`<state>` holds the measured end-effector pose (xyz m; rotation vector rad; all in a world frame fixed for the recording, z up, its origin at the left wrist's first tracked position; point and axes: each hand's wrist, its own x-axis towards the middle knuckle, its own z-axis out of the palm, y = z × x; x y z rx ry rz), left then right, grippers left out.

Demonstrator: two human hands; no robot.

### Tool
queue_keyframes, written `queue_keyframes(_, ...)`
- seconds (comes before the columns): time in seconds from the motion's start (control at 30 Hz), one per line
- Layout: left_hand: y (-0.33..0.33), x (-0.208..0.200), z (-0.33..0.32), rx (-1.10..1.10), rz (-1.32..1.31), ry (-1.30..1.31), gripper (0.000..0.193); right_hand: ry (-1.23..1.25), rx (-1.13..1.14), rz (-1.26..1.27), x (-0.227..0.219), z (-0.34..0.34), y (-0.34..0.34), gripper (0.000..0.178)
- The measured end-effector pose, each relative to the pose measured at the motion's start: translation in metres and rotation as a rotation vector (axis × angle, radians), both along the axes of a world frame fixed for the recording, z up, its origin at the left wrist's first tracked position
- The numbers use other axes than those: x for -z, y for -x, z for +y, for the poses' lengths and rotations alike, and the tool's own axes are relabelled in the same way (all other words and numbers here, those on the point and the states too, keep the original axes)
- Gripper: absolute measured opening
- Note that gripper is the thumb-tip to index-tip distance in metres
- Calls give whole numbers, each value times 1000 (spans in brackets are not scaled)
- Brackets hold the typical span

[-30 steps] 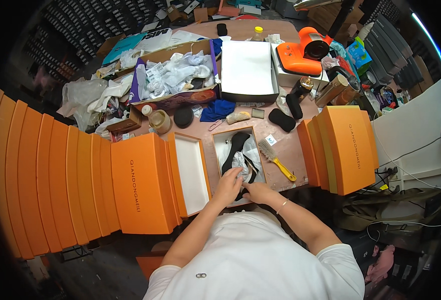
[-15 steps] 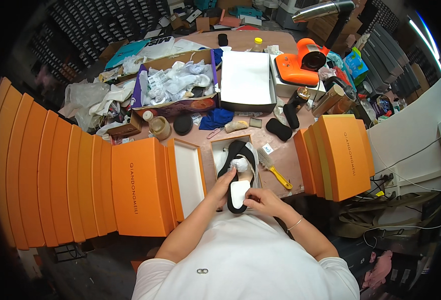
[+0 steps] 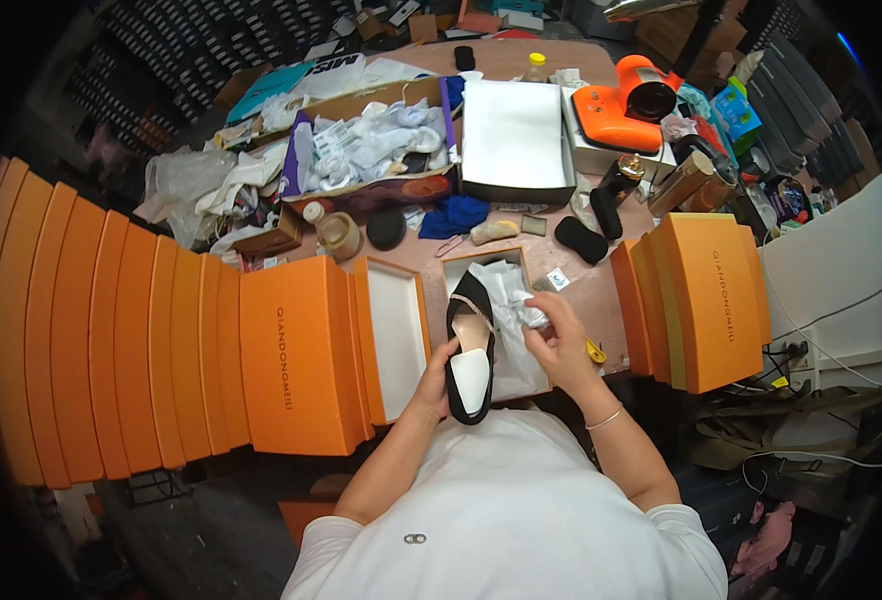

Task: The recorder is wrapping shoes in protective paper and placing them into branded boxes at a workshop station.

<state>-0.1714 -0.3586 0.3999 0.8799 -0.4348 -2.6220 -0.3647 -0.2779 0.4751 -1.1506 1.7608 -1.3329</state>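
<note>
A pinkish bench point(image 3: 606, 305) spans the space in front of the person, and near its close edge stands an orange-edged cardboard shoebox with a pale lining point(image 3: 454, 272), open at the top. Above this box, along its left side, is the black pointed flat shoe with a glittering strap and a beige lining point(image 3: 472, 330), its toe turned away from the person and its heel close to the white shirt point(image 3: 521, 480). The shoe looks light, with a firm sole and a softer, bendable upper; the heel half should give the surest hold, while the glittering strap seems the part to spare from pressure. In the box lies a thin white sheet of tissue paper point(image 3: 513, 355), likely limp and easily torn. A smooth white insole pad point(image 3: 471, 383) covers the heel end of the footbed and may be a little slippery.

The left hand point(image 3: 433, 385) holds the shoe by its left side toward the heel, its fingers closed against the outer wall, partly hidden beneath. The right hand point(image 3: 559, 345), over the box's right side, has thumb and fingers moderately parted around a crumpled wad of white paper point(image 3: 527, 315), which appears nearly weightless and easily squashed.
</note>
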Motion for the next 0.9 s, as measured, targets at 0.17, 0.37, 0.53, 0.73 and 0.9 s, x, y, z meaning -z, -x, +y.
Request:
queue_keyframes(0.17, -11, -17, 10, -56, -47, 168, 67, 64, -329, 437, 19, 2, -27, 55)
queue_keyframes(0.37, -16, -13, 28, 34, -139, 190, 70, -180, -586, 433, 38, -3, -51, 29)
queue_keyframes(0.53, -11, -11, 30, 72, -202, 130, 74, 62, -41, 325, 35, -3, -17, 16)
queue_keyframes(0.73, -2, -20, 29, -105, -48, 184, 79, 158, -333, 659, 26, 34, -54, 10)
queue_keyframes(0.9, 2, -31, 34, -14, -167, 242, 78, 197, -307, 738, 55, 24, -60, 12)
